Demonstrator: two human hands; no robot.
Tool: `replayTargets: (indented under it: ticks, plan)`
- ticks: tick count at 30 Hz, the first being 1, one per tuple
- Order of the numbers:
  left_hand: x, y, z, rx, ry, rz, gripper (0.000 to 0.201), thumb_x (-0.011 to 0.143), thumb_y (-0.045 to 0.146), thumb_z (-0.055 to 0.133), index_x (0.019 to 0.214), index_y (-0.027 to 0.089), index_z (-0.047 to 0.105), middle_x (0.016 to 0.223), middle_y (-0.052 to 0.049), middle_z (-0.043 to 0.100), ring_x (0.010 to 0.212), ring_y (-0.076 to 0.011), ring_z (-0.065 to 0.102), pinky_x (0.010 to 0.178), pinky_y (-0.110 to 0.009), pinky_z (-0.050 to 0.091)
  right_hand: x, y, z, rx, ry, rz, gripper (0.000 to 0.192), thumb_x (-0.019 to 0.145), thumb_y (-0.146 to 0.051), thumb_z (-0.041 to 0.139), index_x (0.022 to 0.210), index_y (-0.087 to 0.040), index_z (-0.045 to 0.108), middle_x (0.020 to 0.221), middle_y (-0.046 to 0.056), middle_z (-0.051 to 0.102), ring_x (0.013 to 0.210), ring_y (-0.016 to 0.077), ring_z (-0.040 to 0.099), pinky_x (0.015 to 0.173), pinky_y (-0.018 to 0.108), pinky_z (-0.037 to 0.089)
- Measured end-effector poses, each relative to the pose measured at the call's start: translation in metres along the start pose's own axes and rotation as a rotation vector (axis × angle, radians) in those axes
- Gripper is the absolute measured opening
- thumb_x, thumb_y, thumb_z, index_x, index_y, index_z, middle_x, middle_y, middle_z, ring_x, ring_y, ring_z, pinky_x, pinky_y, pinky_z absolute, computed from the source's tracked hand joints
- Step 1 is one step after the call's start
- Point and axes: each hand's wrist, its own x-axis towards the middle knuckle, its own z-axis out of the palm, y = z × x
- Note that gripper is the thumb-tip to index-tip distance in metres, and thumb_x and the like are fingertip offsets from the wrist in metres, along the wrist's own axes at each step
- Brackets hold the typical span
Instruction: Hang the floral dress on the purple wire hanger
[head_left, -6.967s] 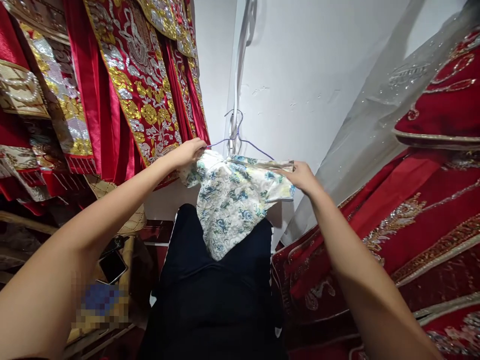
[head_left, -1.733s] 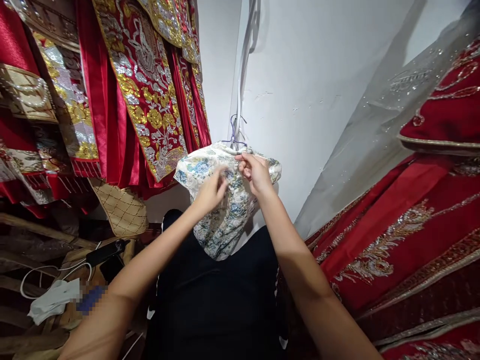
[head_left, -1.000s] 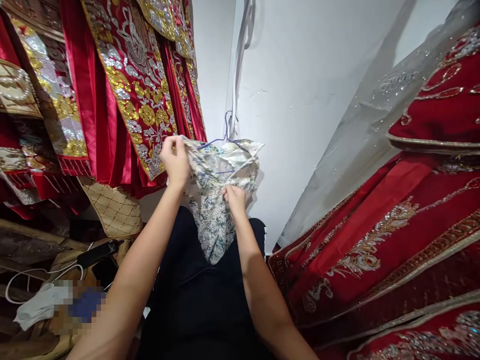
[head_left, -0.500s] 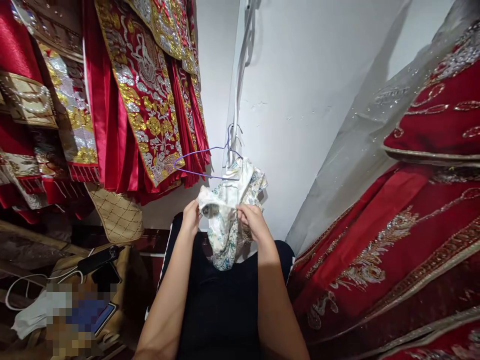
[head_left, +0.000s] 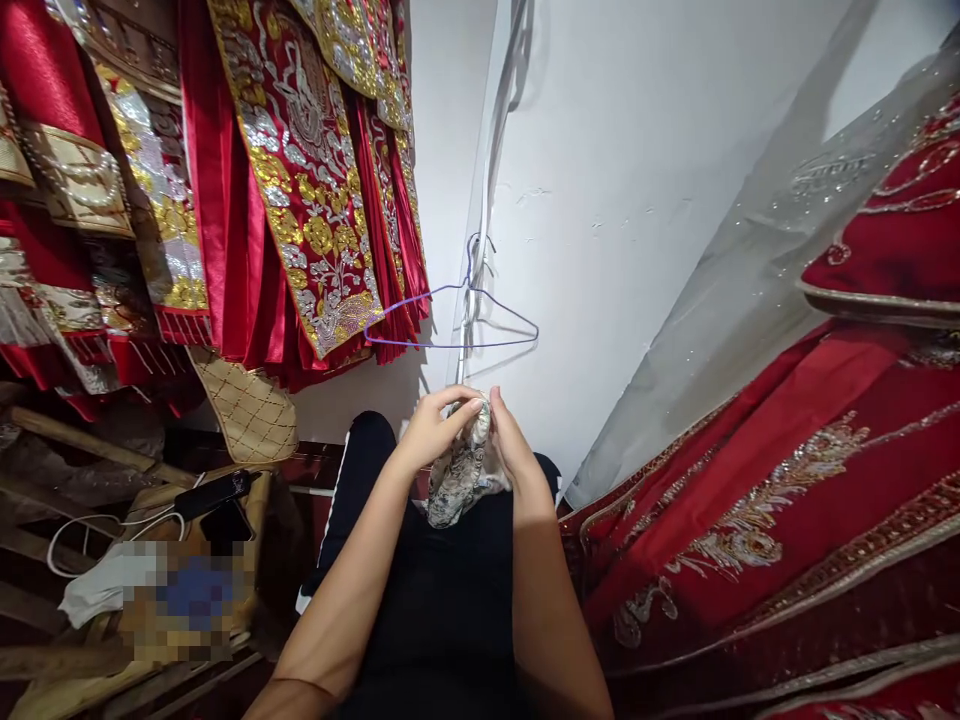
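A small floral garment (head_left: 459, 485), pale with green and dark print, hangs bunched between my two hands above my lap. My left hand (head_left: 439, 425) pinches its upper edge between thumb and fingers. On the other side, my right hand (head_left: 508, 435) is closed on the same edge, thumb pointing up; its fingers are partly hidden by the cloth. Just beyond my hands a thin purple wire hanger (head_left: 450, 345) hangs bare against the wall. The exact kind of garment cannot be made out.
Red robes with gold and silver embroidery (head_left: 300, 190) hang at the left. More beaded red clothing (head_left: 750, 520) fills the right, beside sheer sparkling fabric (head_left: 720, 270). A wooden chair (head_left: 259, 520) at lower left holds a black power bank (head_left: 212, 493), a white cable and a white cloth (head_left: 112, 580).
The garment has come away from the purple hanger and down towards my lap, now gathered up smaller. My hands have moved closer together around its edge.
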Motion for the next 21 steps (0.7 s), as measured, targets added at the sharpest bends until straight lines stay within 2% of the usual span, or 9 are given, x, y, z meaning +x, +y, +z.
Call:
replayTargets:
  ticks: [4,6,7,10,12,14,16,18,21]
  plan:
    - [0.014,-0.006,-0.005,0.131,0.010,0.051,0.035,0.096,0.044,0.055,0.120,0.023,0.070,0.121,-0.009,0.069,0.118,-0.0261,0.060,0.105,-0.037,0.044,-0.004,-0.015,0.007,0.156,-0.145,0.049,0.035,0.079,-0.051,0.074,0.097,-0.021,0.070,0.091,0.004,0.072,0.088,0.0207,0.067,0.079,0.029,0.051]
    - [0.027,-0.015,-0.013,0.148,-0.082,0.010,0.045,0.098,0.051,0.049,0.131,0.023,0.063,0.127,-0.009,0.066,0.120,-0.0253,0.059,0.105,-0.037,0.044,-0.002,-0.022,0.010,0.105,-0.220,0.087,0.033,0.069,-0.037,0.082,0.094,-0.020,0.069,0.087,0.003,0.071,0.084,0.0203,0.066,0.078,0.030,0.051]
    - [0.033,-0.019,-0.018,0.152,-0.165,-0.038,0.050,0.099,0.056,0.044,0.130,0.021,0.063,0.124,-0.009,0.067,0.115,-0.0248,0.061,0.102,-0.037,0.045,0.001,-0.027,0.009,0.051,-0.255,0.100,0.032,0.065,-0.031,0.083,0.092,-0.020,0.069,0.083,0.002,0.071,0.081,0.0201,0.065,0.076,0.030,0.051]
    - [0.040,-0.030,-0.043,0.259,-0.491,-0.219,0.072,0.098,0.069,0.025,0.096,0.015,0.072,0.094,-0.008,0.072,0.089,-0.0235,0.065,0.087,-0.036,0.051,0.015,-0.042,0.000,-0.188,-0.282,0.030,0.022,0.060,-0.021,0.077,0.080,-0.018,0.068,0.075,0.001,0.067,0.069,0.0181,0.060,0.066,0.030,0.047]
    - [0.035,-0.034,-0.065,0.474,-0.635,-0.290,0.072,0.094,0.073,0.029,0.079,0.016,0.070,0.080,-0.007,0.071,0.077,-0.0232,0.064,0.076,-0.034,0.051,0.032,-0.053,-0.012,-0.346,-0.140,-0.145,0.012,0.062,-0.020,0.071,0.072,-0.018,0.064,0.070,0.000,0.063,0.065,0.0163,0.055,0.063,0.029,0.044]
    - [0.025,-0.034,-0.091,0.784,-0.650,-0.310,0.058,0.089,0.070,0.047,0.081,0.018,0.071,0.081,-0.007,0.072,0.077,-0.0249,0.067,0.071,-0.032,0.050,0.057,-0.059,-0.024,-0.427,0.132,-0.360,0.011,0.064,-0.022,0.068,0.069,-0.019,0.059,0.067,-0.001,0.060,0.065,0.0159,0.053,0.064,0.029,0.043]
    - [0.017,-0.033,-0.116,1.068,-0.585,-0.331,0.042,0.087,0.059,0.057,0.094,0.021,0.073,0.093,-0.010,0.075,0.086,-0.0283,0.070,0.074,-0.032,0.050,0.087,-0.057,-0.033,-0.412,0.363,-0.471,0.015,0.068,-0.028,0.067,0.077,-0.020,0.059,0.073,0.000,0.061,0.070,0.0176,0.056,0.070,0.031,0.046]
    - [0.013,-0.031,-0.137,1.244,-0.533,-0.377,0.037,0.089,0.050,0.054,0.105,0.022,0.073,0.104,-0.013,0.075,0.095,-0.0315,0.071,0.077,-0.034,0.051,0.115,-0.047,-0.037,-0.446,0.361,-0.458,0.026,0.072,-0.033,0.065,0.095,-0.019,0.062,0.089,0.004,0.068,0.083,0.0212,0.061,0.080,0.034,0.049]
    - [0.015,-0.034,-0.156,1.329,-0.487,-0.480,0.036,0.090,0.044,0.050,0.107,0.022,0.072,0.108,-0.016,0.074,0.099,-0.0327,0.071,0.079,-0.037,0.053,0.139,-0.023,-0.041,-0.612,0.156,-0.355,0.030,0.079,-0.036,0.057,0.104,-0.020,0.063,0.107,0.008,0.070,0.099,0.0246,0.062,0.090,0.038,0.047]
